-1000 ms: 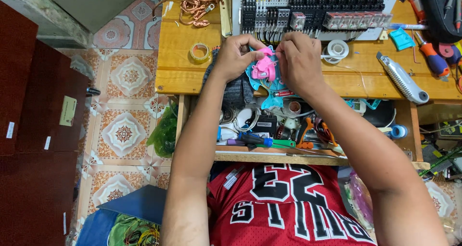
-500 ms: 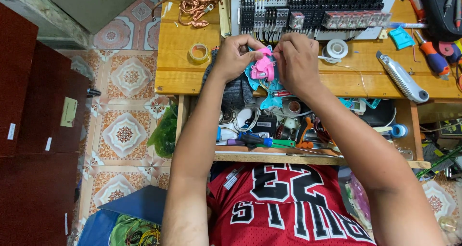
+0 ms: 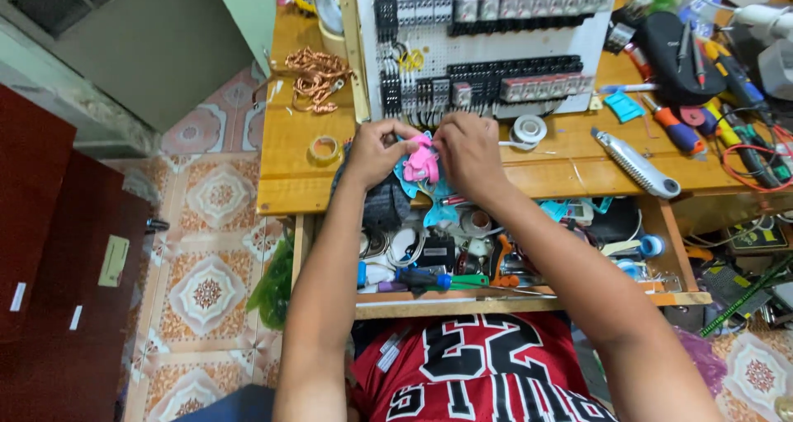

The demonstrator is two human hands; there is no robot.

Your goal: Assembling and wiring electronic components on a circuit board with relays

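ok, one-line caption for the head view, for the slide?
Both hands, left hand and right hand, pinch a small pink part over a wooden workbench, below a white panel of electrical components.

electrical workshop: relay pegboard (image 3: 487, 42), tools

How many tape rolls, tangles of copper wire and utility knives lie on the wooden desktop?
Tape rolls: 2, a yellowish ring of tape and a white ring of tape
Tangles of bare copper wire: 1
Grey utility knives: 1
Total: 4

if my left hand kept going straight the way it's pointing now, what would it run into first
Probably the right hand: the left hand points right, its fingertips at the pink object both hands hold. Depth is hard to judge.
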